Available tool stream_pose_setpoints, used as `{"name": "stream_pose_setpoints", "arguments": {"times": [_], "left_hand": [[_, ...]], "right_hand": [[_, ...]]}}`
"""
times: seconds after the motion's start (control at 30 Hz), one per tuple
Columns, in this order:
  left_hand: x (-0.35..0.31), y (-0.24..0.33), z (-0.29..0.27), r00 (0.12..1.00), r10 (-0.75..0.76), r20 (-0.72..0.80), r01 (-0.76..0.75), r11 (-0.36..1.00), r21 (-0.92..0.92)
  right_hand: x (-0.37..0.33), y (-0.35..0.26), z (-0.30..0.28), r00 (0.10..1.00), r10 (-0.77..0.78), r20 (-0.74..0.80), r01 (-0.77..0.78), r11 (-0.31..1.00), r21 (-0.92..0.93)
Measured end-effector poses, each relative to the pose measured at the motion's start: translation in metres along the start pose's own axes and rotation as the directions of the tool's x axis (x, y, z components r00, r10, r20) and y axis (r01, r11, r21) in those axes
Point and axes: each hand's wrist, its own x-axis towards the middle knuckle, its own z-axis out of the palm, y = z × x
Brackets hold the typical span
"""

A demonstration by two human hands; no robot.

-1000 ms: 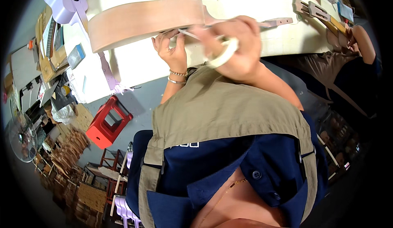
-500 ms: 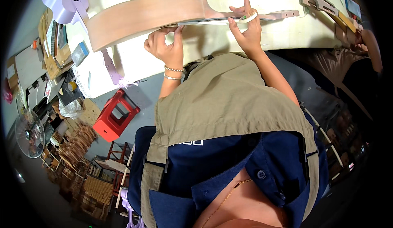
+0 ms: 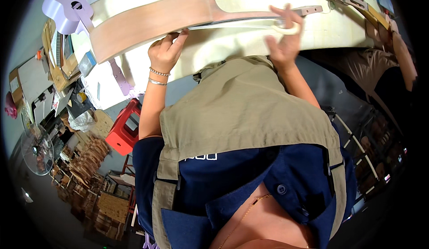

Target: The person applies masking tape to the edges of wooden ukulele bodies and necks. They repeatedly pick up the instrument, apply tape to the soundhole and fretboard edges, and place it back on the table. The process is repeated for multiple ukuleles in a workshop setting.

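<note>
A bare-wood ukulele [image 3: 152,23] lies on its side across the bench, its neck pointing right. My left hand [image 3: 163,53] has its fingers closed at the body's lower edge, where one end of a pale tape strip [image 3: 232,25] sits. From there the strip stretches right, slightly below the neck, to a roll of tape [image 3: 288,28]. That roll hangs on the fingers of my right hand [image 3: 285,48], which is smeared by motion near the headstock. The thumb stands apart from the other fingers. What lies under my left fingertips is hidden.
A lilac ukulele [image 3: 67,7] and a lilac neck piece [image 3: 119,77] are at the bench's left. Wooden necks [image 3: 353,1] lie at far right, beside another person's arm [image 3: 402,54]. A red stool [image 3: 121,130] stands below the bench's left end.
My right hand has moved right with the tape roll, and a longer strip is drawn out. My left hand has shifted left and slightly down in view, along with the ukulele.
</note>
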Motion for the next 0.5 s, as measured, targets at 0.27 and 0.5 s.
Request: {"name": "stream_pose_setpoints", "arguments": {"times": [0.27,0.5], "left_hand": [[0.004,-0.007,-0.008,0.993,0.081,0.083,-0.083,0.996,0.02],[0.009,0.0,-0.014,0.97,0.065,0.233,-0.066,0.998,-0.006]], "right_hand": [[-0.04,0.114,-0.057,0.665,0.734,-0.133,-0.593,0.629,0.503],[-0.054,0.135,-0.043,0.689,0.705,-0.168,-0.594,0.682,0.427]]}}
